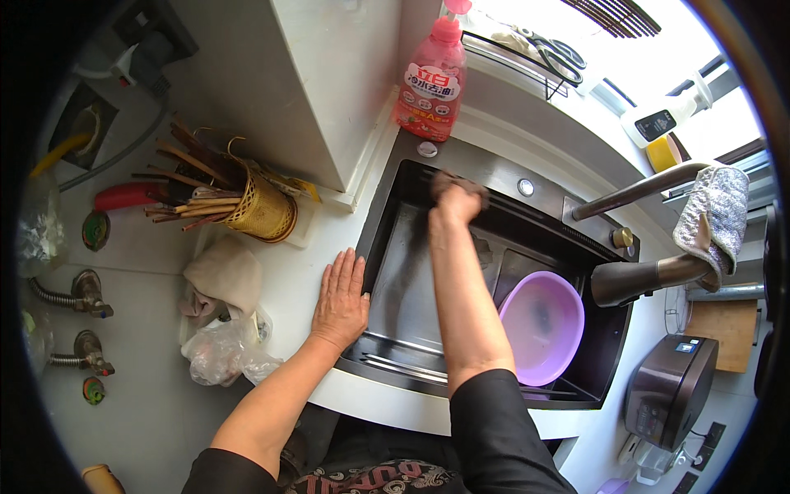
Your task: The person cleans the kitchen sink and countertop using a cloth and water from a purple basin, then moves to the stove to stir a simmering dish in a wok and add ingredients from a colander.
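My right hand (458, 204) is closed on a brown cloth (441, 184), pressed to the far inner wall of a dark sink (401, 265). Flat on the white countertop beside the sink's left rim lies my left hand (340, 302), holding nothing, its fingers slightly apart. A purple plastic basin (543, 327) with cloudy water stands in the sink's right part. The faucet (629, 281), partly wrapped in a silvery cover, reaches over the sink from the right. A pink bottle of dish soap (432, 86) stands behind the far left corner.
On the left are a woven chopstick basket (262, 207), a beige cloth (225, 278) and a clear plastic bag (222, 352). Scissors (558, 58) lie on the windowsill rack. A dark rice cooker (669, 392) stands at the right. A cabinet side (327, 74) rises behind the left counter.
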### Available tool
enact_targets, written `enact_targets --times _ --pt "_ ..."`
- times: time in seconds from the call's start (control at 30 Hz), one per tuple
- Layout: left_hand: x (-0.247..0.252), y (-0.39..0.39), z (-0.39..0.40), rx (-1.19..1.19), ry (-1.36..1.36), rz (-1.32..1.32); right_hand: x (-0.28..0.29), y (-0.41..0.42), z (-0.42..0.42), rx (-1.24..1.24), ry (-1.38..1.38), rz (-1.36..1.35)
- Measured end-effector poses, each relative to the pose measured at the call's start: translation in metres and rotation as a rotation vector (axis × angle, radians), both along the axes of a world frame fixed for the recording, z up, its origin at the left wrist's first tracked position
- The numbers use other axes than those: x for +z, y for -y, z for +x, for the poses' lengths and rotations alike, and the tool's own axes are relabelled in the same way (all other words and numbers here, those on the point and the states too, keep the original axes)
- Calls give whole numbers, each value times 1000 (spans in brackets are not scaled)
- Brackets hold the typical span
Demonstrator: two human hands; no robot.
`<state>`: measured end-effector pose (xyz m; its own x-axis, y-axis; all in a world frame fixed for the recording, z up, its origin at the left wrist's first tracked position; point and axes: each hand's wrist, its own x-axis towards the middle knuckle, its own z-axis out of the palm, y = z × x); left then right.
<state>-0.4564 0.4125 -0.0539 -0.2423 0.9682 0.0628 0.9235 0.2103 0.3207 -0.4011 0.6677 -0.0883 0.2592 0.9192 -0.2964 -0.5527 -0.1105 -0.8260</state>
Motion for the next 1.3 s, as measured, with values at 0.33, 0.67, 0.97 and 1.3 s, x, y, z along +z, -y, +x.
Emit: enact_targets --times 0.33,0.67,0.97,1.3 --pt "1 -4 3 -7 -22 9 2 -9 -8 95 -203 -501" --pt "2 -15 8 -46 -70 -3 -59 -94 382 -301 290 -238" --pt "2 -3 4 -7 -72 -16 -71 -122 271 -661 340 -882" --pt "4 -2 2 -1 -19 -24 -100 -65 63 -235 325 -745"
